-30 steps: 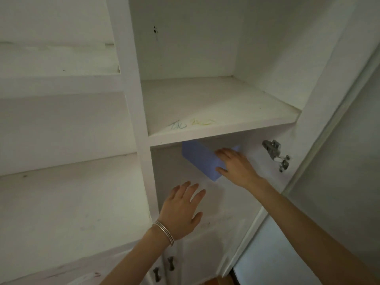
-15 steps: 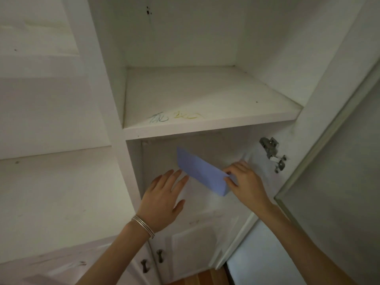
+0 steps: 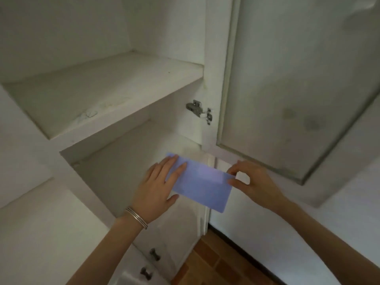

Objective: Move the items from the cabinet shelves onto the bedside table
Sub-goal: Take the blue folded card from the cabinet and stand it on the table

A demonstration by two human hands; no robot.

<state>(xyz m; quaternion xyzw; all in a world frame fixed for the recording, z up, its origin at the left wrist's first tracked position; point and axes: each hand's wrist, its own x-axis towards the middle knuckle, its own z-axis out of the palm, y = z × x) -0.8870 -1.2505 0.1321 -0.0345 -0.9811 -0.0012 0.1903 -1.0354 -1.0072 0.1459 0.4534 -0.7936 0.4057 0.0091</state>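
A flat, rectangular pale-blue box (image 3: pixel 203 186) with a smooth matte face is held in the air in front of the lower cabinet opening, below the white shelf (image 3: pixel 107 95). It is tilted with its right end lower. The left hand (image 3: pixel 156 188) lies against its left end, fingers (image 3: pixel 174 171) straight and slightly spread on the face, with the thumb at the lower edge. The right hand (image 3: pixel 255 184) pinches the right edge between curled fingers and thumb. A thin metal bangle (image 3: pixel 136 218) circles the left wrist. A steel hinge (image 3: pixel 198 111) joins the open, framed door (image 3: pixel 298 79) to the painted cabinet side. Two small knobs (image 3: pixel 154 254) sit on the lower doors above a brown tiled floor (image 3: pixel 211 262).
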